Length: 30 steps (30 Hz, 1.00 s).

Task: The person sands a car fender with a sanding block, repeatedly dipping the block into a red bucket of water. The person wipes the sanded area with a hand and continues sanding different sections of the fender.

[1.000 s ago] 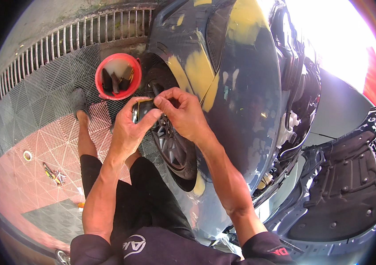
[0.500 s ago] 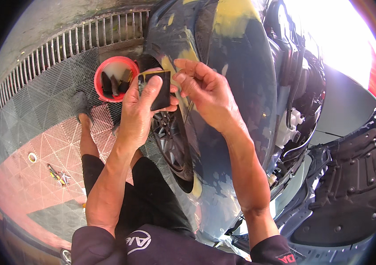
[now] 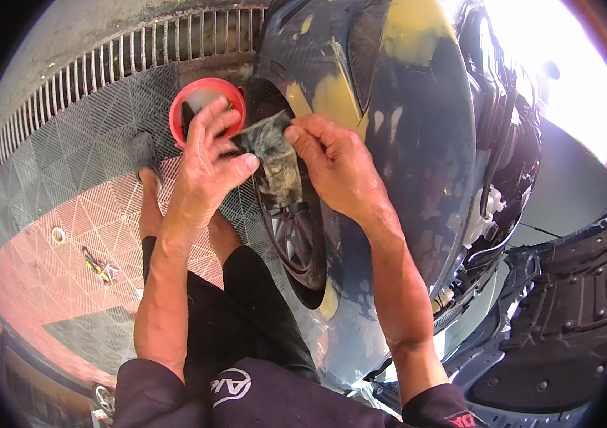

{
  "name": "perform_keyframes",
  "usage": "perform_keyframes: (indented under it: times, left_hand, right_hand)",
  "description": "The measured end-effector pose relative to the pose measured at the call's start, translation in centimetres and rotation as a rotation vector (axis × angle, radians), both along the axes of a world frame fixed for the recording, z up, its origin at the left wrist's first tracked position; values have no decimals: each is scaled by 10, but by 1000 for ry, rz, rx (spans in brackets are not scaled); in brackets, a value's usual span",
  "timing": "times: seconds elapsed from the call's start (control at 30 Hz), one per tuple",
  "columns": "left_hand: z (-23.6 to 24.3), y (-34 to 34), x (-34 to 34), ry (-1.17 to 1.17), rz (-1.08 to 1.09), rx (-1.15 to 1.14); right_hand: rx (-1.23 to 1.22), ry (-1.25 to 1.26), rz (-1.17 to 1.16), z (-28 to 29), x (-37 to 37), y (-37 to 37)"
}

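Note:
My right hand (image 3: 339, 160) pinches the upper corner of a worn dark sheet of sandpaper (image 3: 278, 167), smeared with yellowish-grey residue. The sheet hangs down in front of the car's front wheel (image 3: 293, 246). Beside it, my left hand (image 3: 207, 164) is open, fingers spread and blurred, the thumb close to the sheet's left edge; whether it touches cannot be told. Behind both hands stands a car fender (image 3: 410, 135), dull blue-grey with yellow filler patches (image 3: 337, 100). A red bucket (image 3: 241, 96) with murky water and dark pieces is just beyond my left hand.
A metal drain grate (image 3: 132, 53) runs along the far wall. On the interlocking floor tiles (image 3: 61, 171) lie a tape roll (image 3: 58, 235) and a small cluster of tools (image 3: 99, 266). To the right is the exposed engine bay (image 3: 492, 143), with a black padded panel (image 3: 567, 321) nearer me.
The dark sheet, earlier held flat in my left hand, now hangs from my right. My left fingers have spread off it. The view has shifted slightly, moving the car and bucket rightward.

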<state>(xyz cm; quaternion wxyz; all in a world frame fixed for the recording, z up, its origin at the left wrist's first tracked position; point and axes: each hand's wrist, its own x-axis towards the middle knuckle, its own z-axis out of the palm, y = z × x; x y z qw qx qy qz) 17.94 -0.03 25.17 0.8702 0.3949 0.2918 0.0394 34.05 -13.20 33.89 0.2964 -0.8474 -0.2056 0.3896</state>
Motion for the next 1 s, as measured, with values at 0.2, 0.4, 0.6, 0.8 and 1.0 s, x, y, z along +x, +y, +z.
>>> perform_keyframes:
  times: [0.2, 0.4, 0.6, 0.8, 1.0]
  left_hand:
    - [5, 10, 9, 256, -93, 403]
    - [-8, -24, -12, 40, -12, 544]
    - [-16, -46, -13, 124, 179, 367]
    - [-11, -37, -19, 112, 165, 205]
    - [0, -32, -16, -18, 170, 24]
  right_hand:
    - [83, 3, -167, -17, -22, 5]
    - [-69, 234, -323, -11, -23, 20]
    - [-32, 348, -314, -10, -32, 23]
    - [38, 282, -343, -16, -25, 15]
    - [108, 296, -267, -21, -20, 5]
